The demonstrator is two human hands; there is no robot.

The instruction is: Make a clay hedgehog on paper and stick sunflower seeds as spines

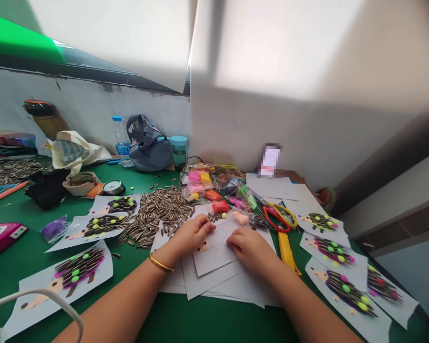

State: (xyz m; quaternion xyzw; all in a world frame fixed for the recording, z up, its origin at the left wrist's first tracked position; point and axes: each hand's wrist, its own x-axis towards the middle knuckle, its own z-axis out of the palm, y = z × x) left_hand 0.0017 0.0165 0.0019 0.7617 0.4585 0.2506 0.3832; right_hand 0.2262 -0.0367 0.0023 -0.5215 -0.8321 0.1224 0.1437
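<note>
A white sheet (pixel 216 264) with a faint outline and a peach clay head at its left lies on a stack of papers. My left hand (pixel 195 233) is over its upper left part, fingers pressed together; what they hold, if anything, is hidden. Beside the sheet's right edge, my right hand (pixel 252 245) has its fingertips pinched near the drawn line, and nothing can be made out between them. Bags of coloured clay (pixel 219 206) lie just beyond both hands. A heap of sunflower seeds (pixel 160 209) spreads to the left of them.
Hedgehog pictures made with seeds lie at left (pixel 75 271) and right (pixel 346 288). Red-handled scissors (pixel 277 217) and a yellow cutter (pixel 287 250) are right of the papers. A bottle (pixel 120 143), a blue-grey bag (pixel 150 150) and a phone (pixel 270 160) stand at the back.
</note>
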